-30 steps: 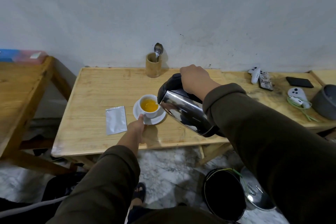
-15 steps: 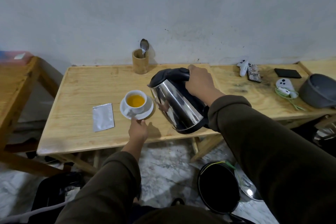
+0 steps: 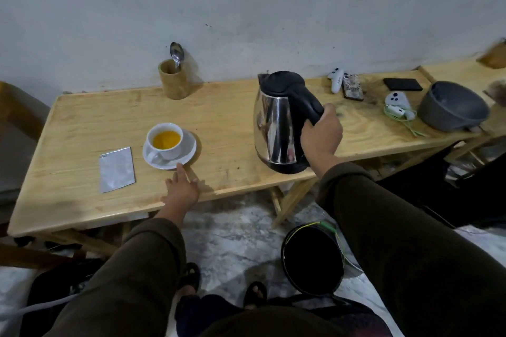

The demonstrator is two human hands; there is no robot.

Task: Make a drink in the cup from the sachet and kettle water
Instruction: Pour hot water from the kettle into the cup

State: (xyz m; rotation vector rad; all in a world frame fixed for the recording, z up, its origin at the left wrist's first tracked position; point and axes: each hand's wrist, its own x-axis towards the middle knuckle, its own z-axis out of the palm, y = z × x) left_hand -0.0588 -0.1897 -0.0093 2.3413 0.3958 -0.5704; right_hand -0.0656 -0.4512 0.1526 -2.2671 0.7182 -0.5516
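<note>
A white cup (image 3: 165, 139) holding orange liquid stands on a white saucer (image 3: 189, 146) on the wooden table (image 3: 115, 117). A silver sachet (image 3: 117, 169) lies flat just left of the saucer. My left hand (image 3: 182, 187) rests near the table's front edge, fingers apart, one fingertip touching the saucer's rim. A steel kettle (image 3: 276, 123) with a black lid and handle stands upright on the table to the right of the cup. My right hand (image 3: 321, 135) grips its handle.
A wooden holder (image 3: 174, 79) with a spoon (image 3: 177, 53) stands by the wall. At the right lie white controllers (image 3: 397, 100), phones (image 3: 353, 87) and a grey bowl (image 3: 451, 108). A black pot (image 3: 312, 260) sits on the floor under the table edge.
My right hand swung the kettle from its tilt over the cup to upright and set it on the table further right. My left hand drew back from the saucer toward the table edge.
</note>
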